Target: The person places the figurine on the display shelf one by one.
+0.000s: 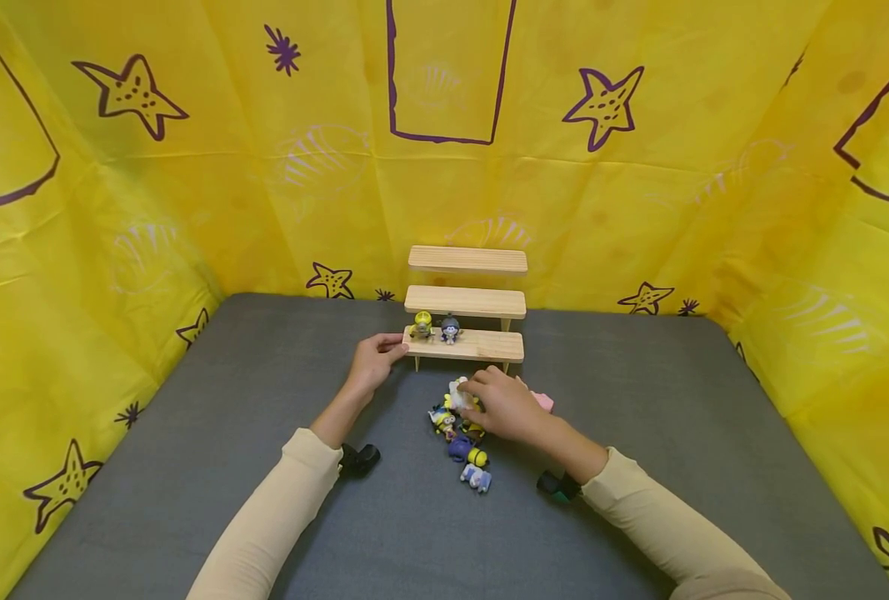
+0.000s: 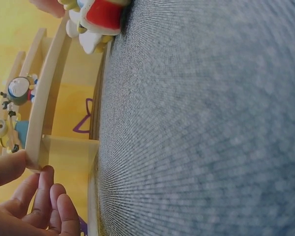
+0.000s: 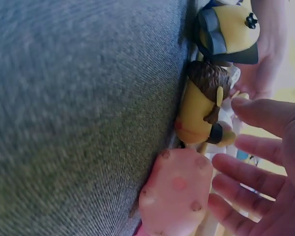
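Observation:
In the head view my left hand [image 1: 372, 364] pinches the left end of the lowest board of a three-step wooden shelf [image 1: 481, 343], its thumb on top. Two small toy figures stand on that board: a yellow minion [image 1: 422, 325] and a dark-capped figure [image 1: 450, 328]. My right hand [image 1: 507, 404] is over a pile of toy figures, its fingers spread around a white and yellow figure [image 1: 459, 393]. In the right wrist view a brown-haired minion [image 3: 199, 108] and a pink toy [image 3: 174, 191] lie close to the fingers, with no firm hold visible.
Nearer me lie a blue and yellow minion [image 1: 468, 452] and a light blue and white figure [image 1: 476, 477]. The shelf's upper boards [image 1: 466, 258] rise toward a yellow patterned cloth wall [image 1: 444, 192]. A grey cloth [image 1: 264, 467] covers the table.

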`<state>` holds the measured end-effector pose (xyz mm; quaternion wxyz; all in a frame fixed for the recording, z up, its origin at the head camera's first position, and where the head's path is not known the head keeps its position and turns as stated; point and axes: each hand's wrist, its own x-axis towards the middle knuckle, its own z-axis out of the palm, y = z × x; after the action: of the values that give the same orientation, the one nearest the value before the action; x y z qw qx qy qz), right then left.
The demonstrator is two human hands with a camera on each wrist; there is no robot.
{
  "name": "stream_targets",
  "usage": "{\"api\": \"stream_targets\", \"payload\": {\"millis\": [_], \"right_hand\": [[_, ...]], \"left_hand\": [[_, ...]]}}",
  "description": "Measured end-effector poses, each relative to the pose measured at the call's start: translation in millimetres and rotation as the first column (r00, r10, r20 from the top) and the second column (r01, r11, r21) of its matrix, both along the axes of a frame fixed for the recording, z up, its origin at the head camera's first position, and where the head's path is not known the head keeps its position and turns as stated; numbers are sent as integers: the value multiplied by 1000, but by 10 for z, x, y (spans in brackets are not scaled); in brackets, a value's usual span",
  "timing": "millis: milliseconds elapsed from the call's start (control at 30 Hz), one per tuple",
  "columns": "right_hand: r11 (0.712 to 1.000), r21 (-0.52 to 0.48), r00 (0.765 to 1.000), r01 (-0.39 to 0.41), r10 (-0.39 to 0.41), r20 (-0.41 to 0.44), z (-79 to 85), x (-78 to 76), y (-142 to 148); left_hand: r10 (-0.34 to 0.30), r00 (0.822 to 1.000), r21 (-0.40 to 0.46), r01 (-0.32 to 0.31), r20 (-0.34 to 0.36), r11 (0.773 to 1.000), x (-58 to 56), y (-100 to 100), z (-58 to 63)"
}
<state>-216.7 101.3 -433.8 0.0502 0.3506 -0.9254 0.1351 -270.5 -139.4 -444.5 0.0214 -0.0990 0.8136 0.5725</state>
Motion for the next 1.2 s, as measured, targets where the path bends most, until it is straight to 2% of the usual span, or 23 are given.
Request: {"api": "stream_targets", "payload": {"millis": [167, 400, 733, 967, 1200], "right_hand": [[1000, 16, 999, 7, -6, -42, -29, 5, -17], [1000, 18, 993, -25, 27, -114, -38, 9, -51], [997, 68, 987, -31, 42, -156, -87, -14, -84], [998, 52, 973, -31, 42, -229, -102, -12, -100], [998, 49, 966, -42, 53, -253, -110, -24, -103]], "left_hand": [[-4, 1000, -6, 4, -3, 1000, -1, -4, -1], [-3, 1000, -11, 3, -3, 1000, 10, -4, 3], [-9, 1000, -9, 9, -8, 1000, 11, -2, 7], [-7, 999, -3, 6, -35, 1000, -10, -7, -17], [-5, 1000, -11, 5, -28, 1000, -21, -20, -33]]}}
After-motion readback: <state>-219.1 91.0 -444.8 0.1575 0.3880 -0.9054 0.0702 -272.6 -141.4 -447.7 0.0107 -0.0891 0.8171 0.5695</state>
